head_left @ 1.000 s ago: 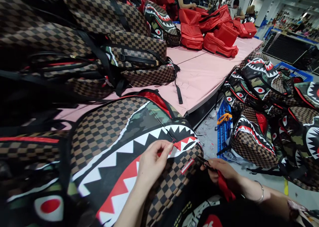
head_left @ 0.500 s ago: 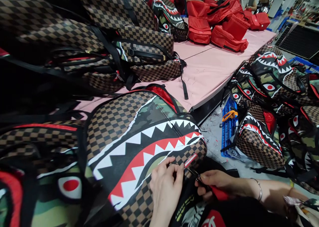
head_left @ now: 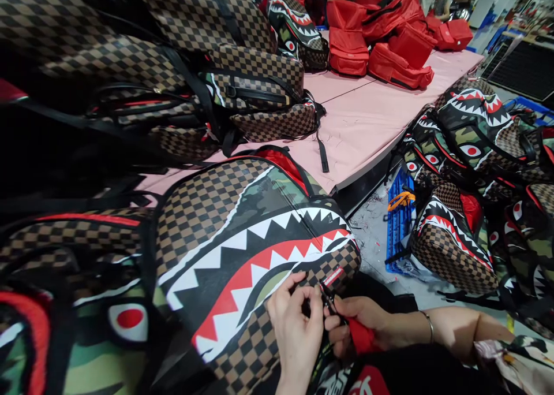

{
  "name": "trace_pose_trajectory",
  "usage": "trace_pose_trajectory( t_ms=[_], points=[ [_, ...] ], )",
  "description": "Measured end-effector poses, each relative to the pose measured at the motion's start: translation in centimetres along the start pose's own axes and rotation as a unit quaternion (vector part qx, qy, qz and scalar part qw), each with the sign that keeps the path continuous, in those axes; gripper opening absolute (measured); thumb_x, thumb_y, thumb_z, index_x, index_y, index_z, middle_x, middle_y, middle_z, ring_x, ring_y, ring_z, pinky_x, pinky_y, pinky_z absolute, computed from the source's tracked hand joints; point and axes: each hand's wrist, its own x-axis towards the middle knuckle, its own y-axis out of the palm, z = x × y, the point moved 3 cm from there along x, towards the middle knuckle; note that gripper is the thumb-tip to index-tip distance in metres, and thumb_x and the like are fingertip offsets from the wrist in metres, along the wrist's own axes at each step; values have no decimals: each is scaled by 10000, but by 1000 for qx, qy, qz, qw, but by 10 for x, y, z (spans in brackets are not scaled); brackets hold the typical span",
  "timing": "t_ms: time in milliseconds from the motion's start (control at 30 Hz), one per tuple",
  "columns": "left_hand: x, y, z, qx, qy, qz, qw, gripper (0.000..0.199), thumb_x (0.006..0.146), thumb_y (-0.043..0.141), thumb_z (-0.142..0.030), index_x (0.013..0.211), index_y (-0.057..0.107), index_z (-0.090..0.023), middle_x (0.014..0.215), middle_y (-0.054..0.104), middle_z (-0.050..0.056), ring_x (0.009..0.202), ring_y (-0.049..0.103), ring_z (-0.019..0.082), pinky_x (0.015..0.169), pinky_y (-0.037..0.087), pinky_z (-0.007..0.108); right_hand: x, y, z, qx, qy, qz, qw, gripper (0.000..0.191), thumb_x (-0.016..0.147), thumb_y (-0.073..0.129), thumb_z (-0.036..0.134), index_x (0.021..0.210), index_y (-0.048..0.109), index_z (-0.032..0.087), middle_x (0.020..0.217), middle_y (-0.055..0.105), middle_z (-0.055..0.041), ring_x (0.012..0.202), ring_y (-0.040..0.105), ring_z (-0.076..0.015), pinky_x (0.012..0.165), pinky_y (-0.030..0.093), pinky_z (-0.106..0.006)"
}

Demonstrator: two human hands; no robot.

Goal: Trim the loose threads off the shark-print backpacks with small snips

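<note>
A checkered backpack (head_left: 208, 210) with a shark-mouth print lies in front of me, its top partly unzipped on a red lining. My left hand (head_left: 296, 325) rests at its lower edge, thumb and forefinger pinched together. Whatever is between those fingers is too small or hidden to make out. Just to the right, my right hand (head_left: 355, 320) is closed around small dark thread snips (head_left: 329, 298), whose tips point at the left fingertips. Red material (head_left: 362, 336) shows under the right hand. Near the tips, a small red label (head_left: 333, 276) sits on the backpack.
More checkered backpacks (head_left: 259, 66) are piled at the back left on the pink table (head_left: 346, 135). Red bags (head_left: 350, 48) stand farther along it, near other people. On the right, shark-print backpacks (head_left: 454, 239) lie heaped by a blue crate (head_left: 399, 233) on the floor.
My right hand with the snips has moved slightly left and up, closer to my left fingertips. The left hand has shifted a little right; the whole view has drifted slightly.
</note>
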Motion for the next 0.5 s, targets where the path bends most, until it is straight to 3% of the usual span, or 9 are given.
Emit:
trace_pose_trajectory(
  t_ms=[167,267,300,333,433,500],
  points=[
    [-1,-7,1,-85,-44,-26,995,192,796,490,-343,691,563,-200,1044,543,76,998,498,231,849,401,387,-5,-1,-1,-48,-20,15,999,377,664,730,412,807,491,157,599,383,83,433,261,-26,493,252,-203],
    [-5,-18,-3,-130,-48,-31,990,172,810,492,-317,700,551,-199,985,570,62,937,541,198,838,422,342,-19,-10,17,-182,-123,-28,975,364,742,639,485,883,522,170,677,466,46,464,333,-39,505,289,-208],
    [-7,-21,-5,-138,-36,-14,990,178,813,494,-302,676,541,-198,937,582,56,891,556,186,815,438,322,-26,-15,29,-257,-181,-61,947,353,771,602,491,918,536,178,726,503,24,504,381,-53,525,316,-213],
    [-8,-22,-9,-145,-16,18,989,188,814,496,-284,651,533,-198,893,591,50,846,570,174,780,455,299,-33,-18,43,-343,-244,-96,902,338,796,573,486,949,551,186,788,537,-1,574,437,-77,567,352,-227],
    [-14,-23,-19,-161,61,125,977,106,805,514,-237,784,614,-211,1003,611,73,918,592,187,790,482,279,-53,-24,86,-589,-377,-136,702,287,842,534,409,1035,573,199,979,575,-72,882,507,-167,793,396,-318],
    [-18,-23,-22,-162,98,165,968,267,788,539,-219,1046,604,-244,1177,566,91,1069,550,216,865,471,301,-57,-29,107,-680,-397,-113,606,278,864,508,363,1073,559,185,1005,579,-100,939,509,-190,843,392,-352]
  ],
)
